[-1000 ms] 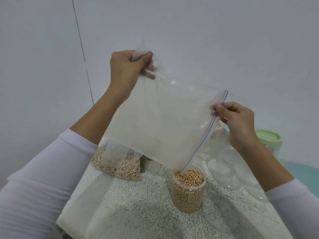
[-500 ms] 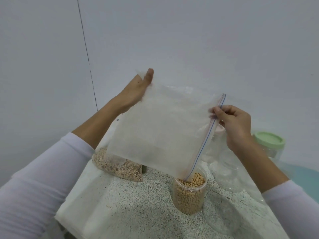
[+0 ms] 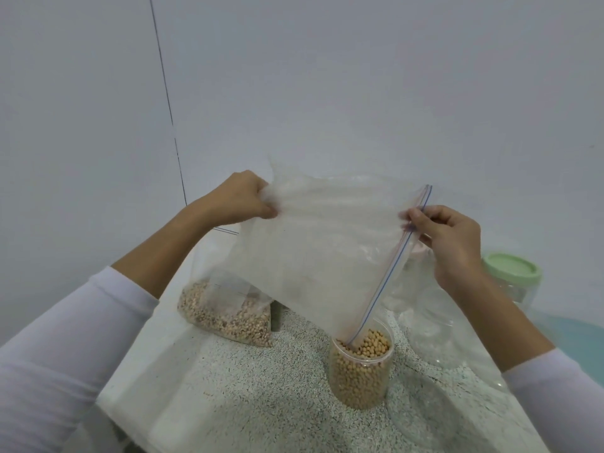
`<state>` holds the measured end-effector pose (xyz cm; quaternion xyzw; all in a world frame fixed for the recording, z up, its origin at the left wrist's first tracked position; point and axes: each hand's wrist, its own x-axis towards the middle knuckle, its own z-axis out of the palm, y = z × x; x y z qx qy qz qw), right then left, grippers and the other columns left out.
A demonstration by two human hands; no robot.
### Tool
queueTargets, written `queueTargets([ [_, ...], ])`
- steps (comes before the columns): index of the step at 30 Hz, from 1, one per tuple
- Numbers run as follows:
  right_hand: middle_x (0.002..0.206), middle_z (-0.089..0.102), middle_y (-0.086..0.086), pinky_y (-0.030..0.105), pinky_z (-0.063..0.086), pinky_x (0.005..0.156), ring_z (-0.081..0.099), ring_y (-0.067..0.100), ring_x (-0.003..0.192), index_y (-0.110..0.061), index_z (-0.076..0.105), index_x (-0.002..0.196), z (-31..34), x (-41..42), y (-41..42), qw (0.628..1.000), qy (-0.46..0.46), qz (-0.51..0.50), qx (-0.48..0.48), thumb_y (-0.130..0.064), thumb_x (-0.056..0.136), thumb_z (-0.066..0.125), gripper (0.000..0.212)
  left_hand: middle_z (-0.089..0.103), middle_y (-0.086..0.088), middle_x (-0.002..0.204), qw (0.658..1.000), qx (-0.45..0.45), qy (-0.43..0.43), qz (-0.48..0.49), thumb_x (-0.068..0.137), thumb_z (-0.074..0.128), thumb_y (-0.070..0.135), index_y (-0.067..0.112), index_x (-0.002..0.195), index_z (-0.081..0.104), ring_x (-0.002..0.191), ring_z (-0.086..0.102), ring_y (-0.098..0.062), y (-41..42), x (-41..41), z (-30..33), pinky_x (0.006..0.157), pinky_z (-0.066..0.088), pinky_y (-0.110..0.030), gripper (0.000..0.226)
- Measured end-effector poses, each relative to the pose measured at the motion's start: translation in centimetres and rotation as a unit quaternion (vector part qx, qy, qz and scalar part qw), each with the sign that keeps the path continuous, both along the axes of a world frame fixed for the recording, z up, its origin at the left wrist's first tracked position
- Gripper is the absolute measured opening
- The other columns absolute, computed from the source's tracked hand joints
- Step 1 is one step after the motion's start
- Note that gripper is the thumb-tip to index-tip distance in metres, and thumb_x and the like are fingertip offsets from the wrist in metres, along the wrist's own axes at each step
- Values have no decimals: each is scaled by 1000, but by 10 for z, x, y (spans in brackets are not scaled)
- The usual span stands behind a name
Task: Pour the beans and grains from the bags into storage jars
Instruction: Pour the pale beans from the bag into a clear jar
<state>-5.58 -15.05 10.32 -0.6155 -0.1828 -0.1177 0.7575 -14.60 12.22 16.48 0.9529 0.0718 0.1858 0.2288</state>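
A clear zip bag (image 3: 320,250), looking empty, hangs tilted above the table with its lower zip corner dipping into an open clear jar (image 3: 361,371) full of pale soybeans. My left hand (image 3: 238,201) grips the bag's far upper corner. My right hand (image 3: 447,237) pinches the zip edge near its upper end. A second bag (image 3: 225,308) holding brownish grains lies on the table at the left, behind the held bag.
The speckled tabletop (image 3: 245,397) ends at a front-left edge. Empty clear jars (image 3: 434,325) stand to the right of the soybean jar, one with a green lid (image 3: 510,268). A clear lid (image 3: 421,410) lies at the front right. A white wall stands close behind.
My left hand has come down from high up and regripped the bag's corner, so the bag hangs lower and flatter. The right hand has stayed on the zip edge.
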Motion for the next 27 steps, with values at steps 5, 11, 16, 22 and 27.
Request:
queueTargets([
  [5,65,71,-10,16,49,65,62,5,56,-11,63,76,0,-1,2,1000,-2,-1,4,-3,88,62,15,67,-5,82,992,-110,-40,-55,96,54,14,11,84,64,71,60,-7,5,0,-29,73,43,-28,16],
  [11,65,71,-9,15,50,63,62,6,56,-10,64,77,-2,-1,4,1000,-6,-5,4,-1,89,61,15,56,23,112,986,-87,2,-143,72,82,24,30,122,46,100,55,6,-6,1,-54,81,43,-8,62],
  [16,65,71,-8,16,50,63,62,7,57,-10,64,78,-4,1,-1,1000,1,-19,10,-2,88,61,14,62,-2,78,996,10,34,-79,66,86,17,8,79,57,75,58,-22,-8,9,-57,57,41,-11,33],
  [22,63,70,-12,12,49,61,60,2,54,-11,63,78,-11,2,-4,999,14,-36,19,-2,89,61,14,68,2,95,991,-90,20,-100,83,72,14,19,93,65,92,61,-16,-8,19,-63,81,49,-30,13],
  [27,63,70,-11,16,47,63,59,4,56,-12,61,77,-19,3,-7,998,24,-45,30,-3,90,60,16,59,4,73,986,-119,12,-117,95,55,14,21,71,55,79,57,-19,-21,25,-76,70,41,-27,25],
])
